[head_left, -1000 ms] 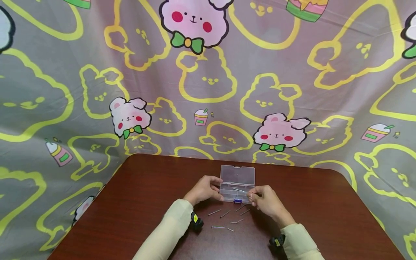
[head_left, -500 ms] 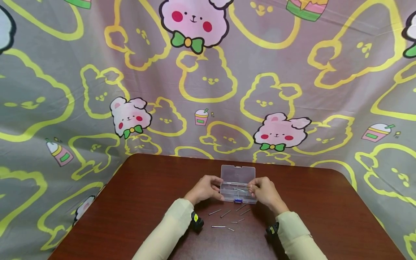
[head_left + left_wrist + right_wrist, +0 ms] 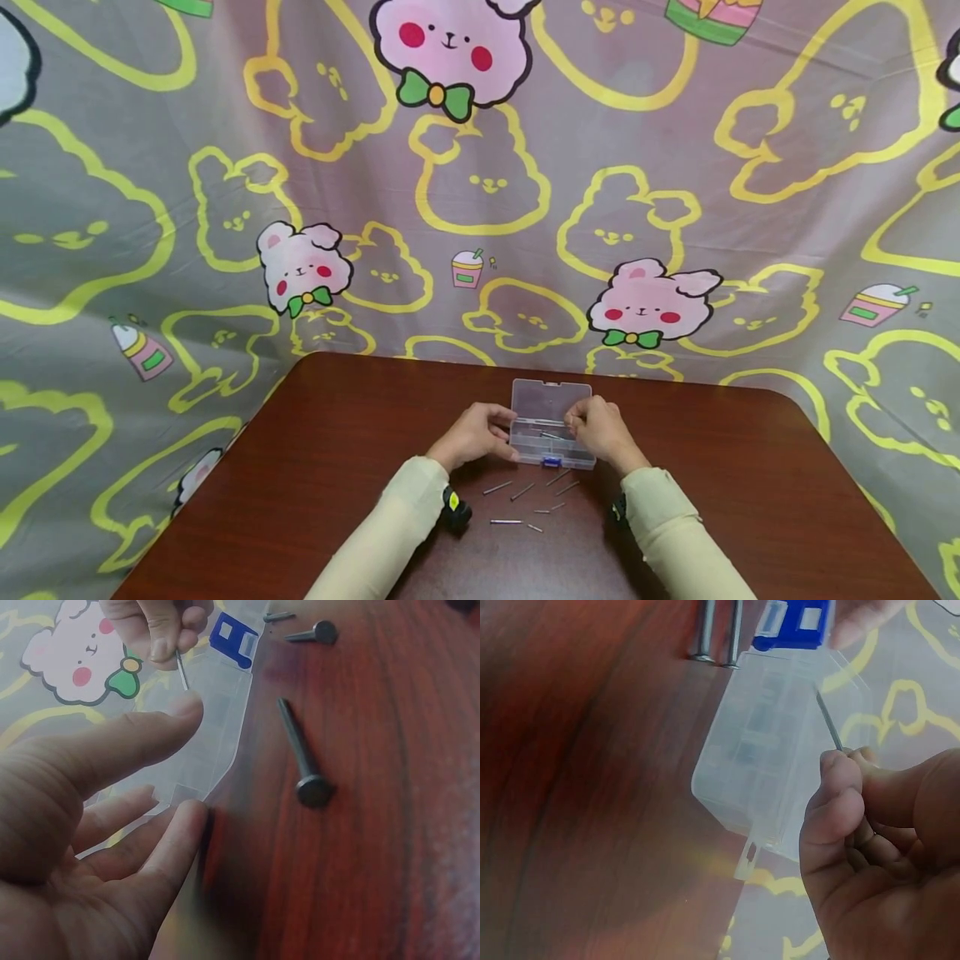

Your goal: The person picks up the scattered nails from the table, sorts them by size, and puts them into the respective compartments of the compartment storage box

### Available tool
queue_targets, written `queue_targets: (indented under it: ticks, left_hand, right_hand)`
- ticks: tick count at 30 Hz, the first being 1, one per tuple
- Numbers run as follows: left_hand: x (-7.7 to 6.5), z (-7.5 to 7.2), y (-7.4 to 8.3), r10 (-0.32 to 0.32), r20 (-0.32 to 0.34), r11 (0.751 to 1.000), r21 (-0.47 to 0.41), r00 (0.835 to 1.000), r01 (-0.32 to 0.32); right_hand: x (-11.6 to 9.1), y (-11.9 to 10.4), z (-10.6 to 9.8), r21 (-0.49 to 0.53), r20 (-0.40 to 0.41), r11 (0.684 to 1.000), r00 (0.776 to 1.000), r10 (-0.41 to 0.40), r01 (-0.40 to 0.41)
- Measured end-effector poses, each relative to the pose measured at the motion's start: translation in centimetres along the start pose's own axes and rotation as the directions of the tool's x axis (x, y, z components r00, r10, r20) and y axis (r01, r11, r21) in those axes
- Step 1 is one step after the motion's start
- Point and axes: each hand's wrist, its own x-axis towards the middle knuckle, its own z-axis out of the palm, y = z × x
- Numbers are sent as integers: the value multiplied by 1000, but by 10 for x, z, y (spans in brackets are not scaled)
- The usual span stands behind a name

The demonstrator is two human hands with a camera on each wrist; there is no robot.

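Observation:
A clear plastic compartment box point(image 3: 528, 454) stands on the table with its lid point(image 3: 551, 400) raised and a blue latch point(image 3: 552, 462) at its front. My left hand point(image 3: 474, 436) holds the box's left end, thumb and fingers spread across its edges. Above the compartments, my right hand point(image 3: 600, 429) pinches a thin metal nail point(image 3: 828, 718) between thumb and fingers. The nail's free end points to the left, over the box. In front of the box several loose nails point(image 3: 506, 522) lie on the wood, one large nail point(image 3: 300, 754) close to my left hand.
The dark reddish-brown table point(image 3: 360, 417) extends to both sides of the box. Behind it hangs a grey cloth point(image 3: 480, 325) printed with cartoon animals and drinks. More nails point(image 3: 718, 634) lie along the box's front side.
My right hand has moved up and slightly left, from the box's front right corner to over its back right part, with the nail pinched. My left hand stays at the box.

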Motion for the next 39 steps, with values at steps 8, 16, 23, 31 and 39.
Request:
queue_targets:
  ticks: [8, 16, 23, 31, 39]
  left_hand:
    - [1, 1, -3, -7, -7, 1000, -2, 1000, 7]
    - [1, 2, -4, -1, -7, 1000, 1, 1000, 1]
    - [2, 2, -4, -3, -9, 1000, -4, 1000, 3]
    - [2, 3, -5, -5, -12, 1000, 0, 1000, 5]
    - [1, 1, -5, -2, -6, 1000, -9, 1000, 2]
  right_hand:
    - [-3, -8, 2, -112, 3, 989, 996, -94, 94]
    - [-4, -8, 1, -165, -29, 983, 996, -82, 76]
    - [-10, -2, -3, -73, -60, 997, 997, -43, 39]
    - [-18, 3, -9, 111, -19, 992, 997, 68, -66]
    - [-29, 4, -12, 195, 32, 976, 995, 97, -102]
